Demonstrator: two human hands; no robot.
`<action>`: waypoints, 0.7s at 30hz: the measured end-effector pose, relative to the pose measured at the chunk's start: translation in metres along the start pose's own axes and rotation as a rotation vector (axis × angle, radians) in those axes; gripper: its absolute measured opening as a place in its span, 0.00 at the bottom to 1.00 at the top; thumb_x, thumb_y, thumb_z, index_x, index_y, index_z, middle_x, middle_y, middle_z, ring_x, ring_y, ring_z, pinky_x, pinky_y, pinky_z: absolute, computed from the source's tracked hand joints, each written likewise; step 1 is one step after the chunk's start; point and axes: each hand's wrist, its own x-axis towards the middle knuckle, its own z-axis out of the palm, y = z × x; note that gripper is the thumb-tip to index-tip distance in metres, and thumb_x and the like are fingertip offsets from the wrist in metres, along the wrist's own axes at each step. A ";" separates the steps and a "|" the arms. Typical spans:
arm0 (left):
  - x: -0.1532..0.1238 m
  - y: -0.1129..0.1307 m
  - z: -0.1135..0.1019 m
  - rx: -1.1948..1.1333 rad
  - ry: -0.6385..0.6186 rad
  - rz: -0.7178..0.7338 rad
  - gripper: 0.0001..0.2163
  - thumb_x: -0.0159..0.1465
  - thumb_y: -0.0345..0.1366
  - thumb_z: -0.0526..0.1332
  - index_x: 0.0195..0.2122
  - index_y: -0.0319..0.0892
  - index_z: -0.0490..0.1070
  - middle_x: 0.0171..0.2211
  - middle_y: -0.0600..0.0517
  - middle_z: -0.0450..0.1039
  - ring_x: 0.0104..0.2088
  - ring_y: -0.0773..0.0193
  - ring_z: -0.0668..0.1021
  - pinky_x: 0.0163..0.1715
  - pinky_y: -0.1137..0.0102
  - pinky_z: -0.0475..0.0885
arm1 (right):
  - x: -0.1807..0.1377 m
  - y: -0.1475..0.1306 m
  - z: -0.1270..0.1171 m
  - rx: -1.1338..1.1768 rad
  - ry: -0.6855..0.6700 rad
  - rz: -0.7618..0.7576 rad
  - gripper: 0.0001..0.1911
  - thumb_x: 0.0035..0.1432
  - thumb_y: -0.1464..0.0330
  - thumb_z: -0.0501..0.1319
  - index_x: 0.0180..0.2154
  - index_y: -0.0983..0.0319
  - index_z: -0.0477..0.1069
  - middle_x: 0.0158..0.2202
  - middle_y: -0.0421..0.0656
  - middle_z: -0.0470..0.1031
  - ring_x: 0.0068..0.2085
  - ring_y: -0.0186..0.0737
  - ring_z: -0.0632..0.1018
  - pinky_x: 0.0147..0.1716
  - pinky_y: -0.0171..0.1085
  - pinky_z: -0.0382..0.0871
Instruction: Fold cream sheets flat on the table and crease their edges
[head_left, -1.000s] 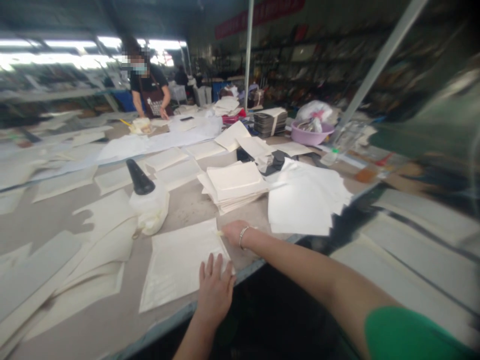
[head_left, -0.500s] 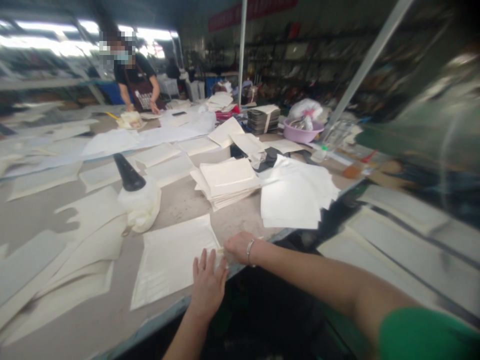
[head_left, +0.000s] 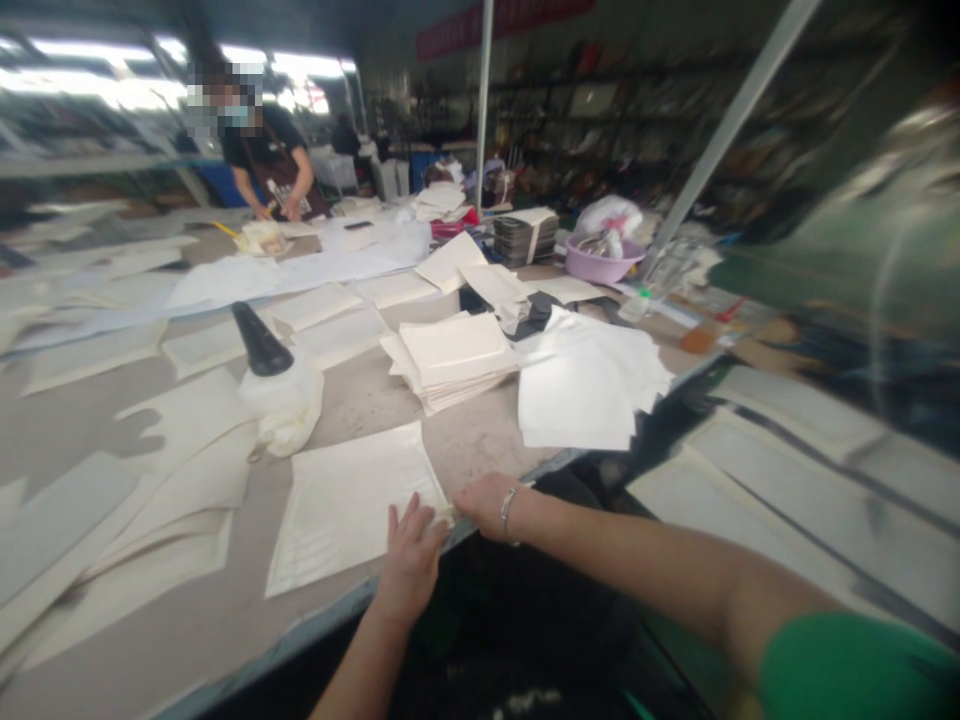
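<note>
A cream square sheet lies flat near the front edge of the grey table. My left hand rests on the sheet's near right corner with fingers stretched out flat. My right hand is curled at the sheet's right edge, close to the left fingertips, pinching a thin pale strip there. A bracelet sits on my right wrist. A bottle with a black cone nozzle stands just behind the sheet to the left.
A stack of cream squares and a pile of white sheets lie behind my hands. More sheets cover the left side. A purple basin stands at the back right. A person in a dark apron works at the far end.
My right hand has slid along the sheet's right edge toward the table's front edge, and my left hand has drawn back to the near corner. The view has shifted slightly.
</note>
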 end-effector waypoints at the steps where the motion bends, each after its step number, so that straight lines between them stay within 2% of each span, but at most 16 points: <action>1: 0.000 0.001 0.000 -0.014 0.003 -0.004 0.09 0.63 0.28 0.54 0.39 0.45 0.72 0.43 0.49 0.72 0.57 0.50 0.65 0.57 0.43 0.52 | -0.002 -0.002 0.002 0.000 -0.001 0.003 0.12 0.49 0.73 0.61 0.39 0.64 0.71 0.36 0.47 0.76 0.37 0.47 0.77 0.33 0.39 0.71; 6: 0.000 -0.001 -0.001 -0.035 0.001 0.017 0.07 0.63 0.28 0.54 0.38 0.43 0.70 0.43 0.48 0.71 0.57 0.51 0.65 0.57 0.42 0.51 | -0.015 -0.010 0.006 0.007 -0.019 0.000 0.12 0.49 0.73 0.61 0.39 0.64 0.71 0.36 0.47 0.77 0.36 0.47 0.78 0.31 0.38 0.71; 9: 0.000 0.000 -0.004 -0.028 -0.021 0.031 0.07 0.63 0.28 0.53 0.39 0.43 0.69 0.43 0.48 0.71 0.58 0.51 0.64 0.58 0.43 0.51 | -0.021 -0.010 -0.002 0.000 -0.038 -0.048 0.08 0.51 0.71 0.60 0.36 0.63 0.71 0.34 0.47 0.77 0.35 0.47 0.78 0.31 0.38 0.70; 12: 0.002 0.003 -0.011 -0.008 -0.071 0.033 0.09 0.63 0.28 0.53 0.43 0.42 0.68 0.45 0.46 0.70 0.59 0.50 0.62 0.58 0.43 0.50 | -0.018 0.001 -0.015 0.021 0.002 -0.047 0.07 0.55 0.69 0.57 0.36 0.62 0.71 0.35 0.46 0.77 0.36 0.46 0.77 0.32 0.38 0.69; 15: 0.005 0.006 -0.015 0.045 -0.136 0.039 0.16 0.62 0.28 0.53 0.50 0.45 0.65 0.49 0.45 0.68 0.59 0.47 0.61 0.56 0.40 0.52 | 0.004 0.019 -0.025 0.028 0.045 0.082 0.09 0.56 0.69 0.57 0.39 0.61 0.71 0.37 0.47 0.77 0.38 0.47 0.77 0.34 0.38 0.69; 17: 0.006 0.006 -0.015 0.074 -0.155 0.039 0.18 0.61 0.28 0.53 0.52 0.48 0.65 0.49 0.46 0.68 0.59 0.46 0.62 0.55 0.39 0.53 | 0.026 0.030 -0.027 0.026 0.057 0.152 0.10 0.56 0.70 0.56 0.41 0.62 0.71 0.39 0.49 0.77 0.39 0.47 0.77 0.35 0.39 0.70; 21: 0.004 0.001 -0.010 0.104 -0.156 0.057 0.20 0.59 0.25 0.53 0.51 0.49 0.66 0.48 0.46 0.68 0.58 0.46 0.62 0.55 0.39 0.54 | 0.069 0.039 -0.025 0.047 0.054 0.184 0.11 0.58 0.72 0.54 0.42 0.64 0.71 0.40 0.50 0.76 0.41 0.48 0.77 0.37 0.41 0.70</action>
